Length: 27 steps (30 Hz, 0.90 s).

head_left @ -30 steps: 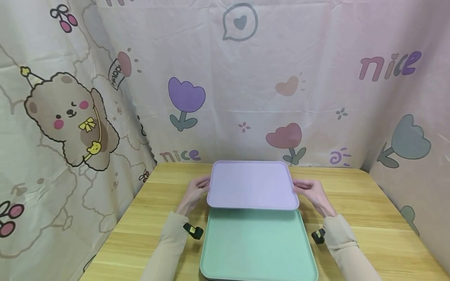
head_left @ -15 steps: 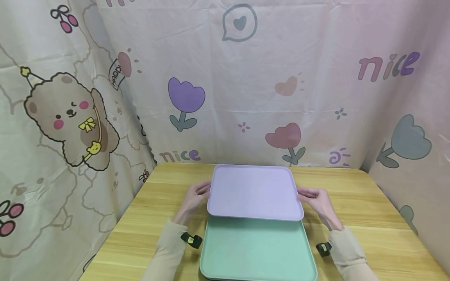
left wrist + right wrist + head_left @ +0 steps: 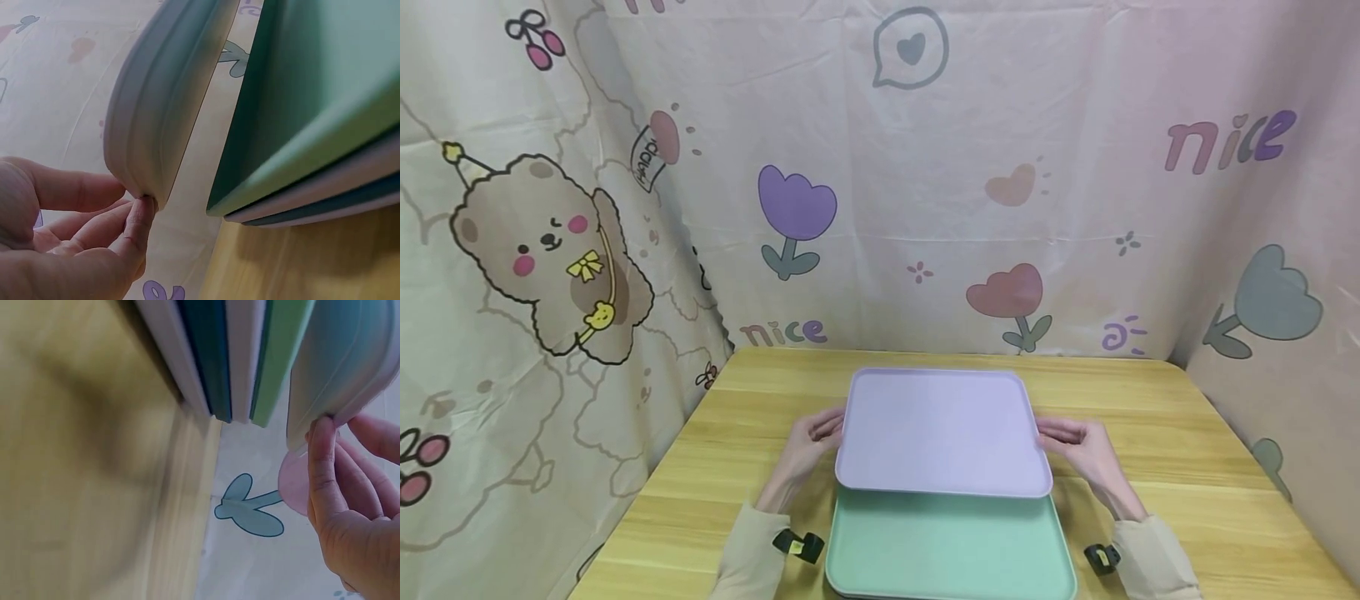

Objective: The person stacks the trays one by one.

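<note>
A lavender tray (image 3: 943,433), rectangular with rounded corners, hangs above a mint green tray (image 3: 951,550) and covers its far part. At the lavender tray's left edge, my left hand (image 3: 808,450) pinches the rim between thumb and fingers. My right hand (image 3: 1086,454) grips the opposite edge the same way. Both wrist views show a gap between the held tray and the green tray (image 3: 284,359). Beneath the green one, several more trays (image 3: 337,190) in pink and dark teal form a stack.
The stack stands on a wooden table (image 3: 1180,450). Behind the table hangs a printed curtain (image 3: 880,208), and another curtain side (image 3: 550,417) closes off the left. Each wrist wears a small black camera (image 3: 800,546).
Both hands have drawn the lavender tray nearer to me, over more of the green tray. The green tray has stayed where it was.
</note>
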Each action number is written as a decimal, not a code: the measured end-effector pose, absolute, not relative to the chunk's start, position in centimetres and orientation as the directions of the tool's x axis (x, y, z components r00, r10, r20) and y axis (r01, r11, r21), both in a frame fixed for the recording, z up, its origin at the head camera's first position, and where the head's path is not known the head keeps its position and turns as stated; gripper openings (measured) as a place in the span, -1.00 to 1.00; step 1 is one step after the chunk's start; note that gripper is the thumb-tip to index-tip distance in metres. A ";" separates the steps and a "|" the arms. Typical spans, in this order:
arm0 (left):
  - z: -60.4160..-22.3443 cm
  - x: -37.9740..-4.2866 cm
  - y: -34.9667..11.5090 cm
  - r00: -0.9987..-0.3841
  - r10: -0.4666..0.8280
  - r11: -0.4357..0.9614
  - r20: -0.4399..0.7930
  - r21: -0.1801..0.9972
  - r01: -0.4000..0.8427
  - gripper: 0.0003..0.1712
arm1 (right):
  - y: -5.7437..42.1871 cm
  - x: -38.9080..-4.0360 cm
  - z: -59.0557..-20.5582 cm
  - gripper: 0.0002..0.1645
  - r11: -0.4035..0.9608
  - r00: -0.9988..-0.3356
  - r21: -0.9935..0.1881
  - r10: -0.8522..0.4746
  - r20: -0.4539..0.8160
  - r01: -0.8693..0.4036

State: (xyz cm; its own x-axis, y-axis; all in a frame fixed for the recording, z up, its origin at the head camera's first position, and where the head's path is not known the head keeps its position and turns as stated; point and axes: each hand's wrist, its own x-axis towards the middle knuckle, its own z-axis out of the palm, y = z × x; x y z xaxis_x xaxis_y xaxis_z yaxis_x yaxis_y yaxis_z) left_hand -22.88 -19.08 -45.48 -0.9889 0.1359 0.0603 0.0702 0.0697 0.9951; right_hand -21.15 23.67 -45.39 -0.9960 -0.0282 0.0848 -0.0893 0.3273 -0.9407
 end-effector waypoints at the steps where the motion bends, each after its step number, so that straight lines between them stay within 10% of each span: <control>1: -45.5 -22.7 -19.1 -0.988 0.139 0.073 0.063 0.995 0.073 -0.45 | 23.7 -21.0 -45.4 -0.45 0.326 -0.996 -0.942 -0.032 0.081 -0.087; 27: -47.6 -20.5 -21.0 -0.981 0.195 0.083 -0.004 0.996 0.013 -0.36 | 24.6 -19.3 -47.0 -0.02 0.275 -0.992 -0.956 -0.104 0.072 -0.098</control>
State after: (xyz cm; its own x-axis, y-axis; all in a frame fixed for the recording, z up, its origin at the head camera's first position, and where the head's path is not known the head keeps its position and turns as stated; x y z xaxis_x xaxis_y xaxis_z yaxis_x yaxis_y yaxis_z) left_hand -20.54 -20.98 -47.63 -0.9809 0.1947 -0.0037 0.0126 0.0827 0.9965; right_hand -19.30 24.64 -47.05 -0.9920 -0.1038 0.0717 -0.0979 0.2749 -0.9565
